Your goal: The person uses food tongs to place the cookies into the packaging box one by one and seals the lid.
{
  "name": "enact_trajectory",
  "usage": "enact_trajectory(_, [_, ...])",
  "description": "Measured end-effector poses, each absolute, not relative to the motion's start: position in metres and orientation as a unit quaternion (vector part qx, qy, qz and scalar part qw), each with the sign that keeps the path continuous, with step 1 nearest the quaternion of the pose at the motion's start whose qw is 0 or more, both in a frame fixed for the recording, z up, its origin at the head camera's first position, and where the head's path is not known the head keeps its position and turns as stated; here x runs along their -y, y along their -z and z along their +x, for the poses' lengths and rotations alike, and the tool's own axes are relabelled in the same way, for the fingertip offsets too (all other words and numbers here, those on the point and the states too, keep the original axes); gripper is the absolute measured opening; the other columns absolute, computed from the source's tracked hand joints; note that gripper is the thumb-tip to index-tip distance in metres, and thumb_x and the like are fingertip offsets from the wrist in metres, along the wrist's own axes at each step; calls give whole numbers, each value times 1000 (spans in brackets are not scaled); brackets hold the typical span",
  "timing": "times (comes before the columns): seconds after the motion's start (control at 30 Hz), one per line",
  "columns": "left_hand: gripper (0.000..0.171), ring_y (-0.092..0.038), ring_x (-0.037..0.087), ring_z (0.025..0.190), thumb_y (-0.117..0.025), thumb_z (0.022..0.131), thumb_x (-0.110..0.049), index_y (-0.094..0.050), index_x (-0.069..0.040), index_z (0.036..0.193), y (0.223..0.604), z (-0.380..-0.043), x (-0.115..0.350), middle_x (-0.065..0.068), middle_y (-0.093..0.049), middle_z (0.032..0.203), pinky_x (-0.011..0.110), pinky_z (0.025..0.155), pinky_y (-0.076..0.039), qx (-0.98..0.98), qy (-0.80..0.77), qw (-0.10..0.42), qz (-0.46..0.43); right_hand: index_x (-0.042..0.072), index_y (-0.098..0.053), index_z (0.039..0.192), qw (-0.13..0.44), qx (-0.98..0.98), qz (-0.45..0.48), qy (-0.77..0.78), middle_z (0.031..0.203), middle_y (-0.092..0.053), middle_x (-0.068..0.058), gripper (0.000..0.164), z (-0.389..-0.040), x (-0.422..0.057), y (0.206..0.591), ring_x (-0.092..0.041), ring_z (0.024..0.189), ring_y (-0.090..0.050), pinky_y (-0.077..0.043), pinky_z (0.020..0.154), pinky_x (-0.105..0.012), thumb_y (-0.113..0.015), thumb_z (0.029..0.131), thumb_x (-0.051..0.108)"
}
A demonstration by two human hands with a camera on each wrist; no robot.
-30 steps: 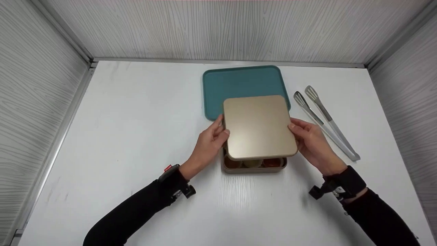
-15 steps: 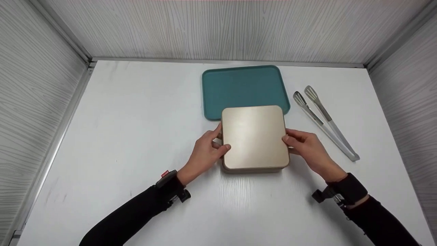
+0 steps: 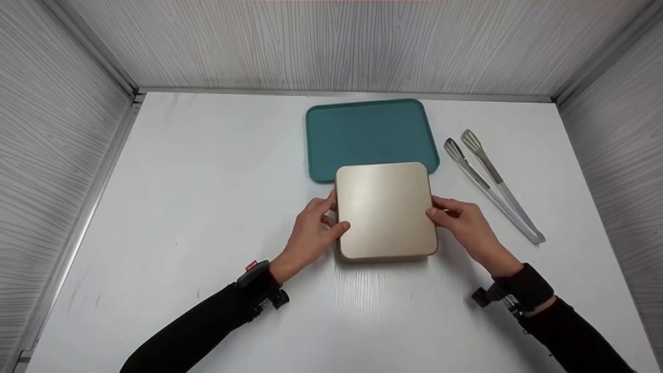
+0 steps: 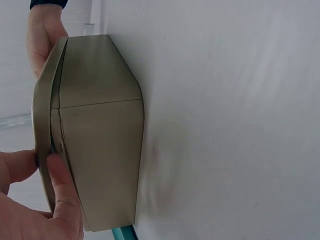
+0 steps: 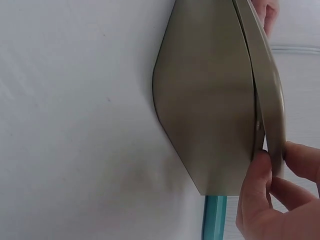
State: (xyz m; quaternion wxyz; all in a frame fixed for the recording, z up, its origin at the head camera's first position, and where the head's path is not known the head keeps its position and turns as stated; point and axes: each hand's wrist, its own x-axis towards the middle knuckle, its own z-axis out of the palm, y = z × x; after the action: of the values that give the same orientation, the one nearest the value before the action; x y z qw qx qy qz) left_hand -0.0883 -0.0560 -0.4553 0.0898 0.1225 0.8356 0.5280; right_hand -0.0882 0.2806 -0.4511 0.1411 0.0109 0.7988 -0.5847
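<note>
A square gold tin lid (image 3: 386, 210) lies over the matching gold tin box (image 3: 383, 260) at the middle of the table. My left hand (image 3: 313, 228) pinches the lid's left edge, thumb on top and fingers underneath. On the opposite edge my right hand (image 3: 466, 223) pinches it in the same manner. Both wrist views show a thin gap between the lid (image 4: 44, 110) and the box wall (image 4: 102, 150), wider toward the far side where the fingertips sit in it. In the right wrist view the lid (image 5: 270, 90) tilts slightly off the box (image 5: 210, 100). The box's contents are hidden.
Behind the tin lies a teal tray (image 3: 370, 134), its front edge partly covered by the lid. Metal tongs (image 3: 500, 189) with slotted ends rest spread on the right side of the white table (image 3: 207, 181). Grey wood-grain panels (image 3: 342, 46) enclose the back and sides.
Both hands have brought the lid down and toward the person onto the box, covering the round items that showed at its front. Over the last half second it has shifted only slightly.
</note>
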Motion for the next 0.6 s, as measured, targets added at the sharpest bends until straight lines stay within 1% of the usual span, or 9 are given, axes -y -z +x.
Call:
enact_trajectory(0.23, [76,-65,17,94,-75,97,-20,-34,1,158,453,-92,59,12,-51,132,26,76,-53,-834,-528,115,113,-3,-53,147,135,-808,6,573,144,-59,-21,54,-91,-279,455,-3,111,-64,-55,92,-20,-67,103,25])
enact_trajectory(0.43, [77,-65,15,96,-75,97,-21,-35,-1,158,453,-94,61,12,-49,137,26,73,-53,-831,-531,139,91,-4,-54,146,131,-816,1,563,140,-61,-22,56,-92,-278,458,-4,109,-65,-55,91,-20,-68,103,27])
enact_trajectory(0.6, [76,-66,14,96,-75,97,-21,-36,-1,158,454,-95,62,10,-48,142,26,71,-52,-832,-530,140,88,-4,-55,145,123,-820,1,558,138,-62,-23,55,-91,-278,459,-3,107,-66,-55,90,-19,-69,102,27])
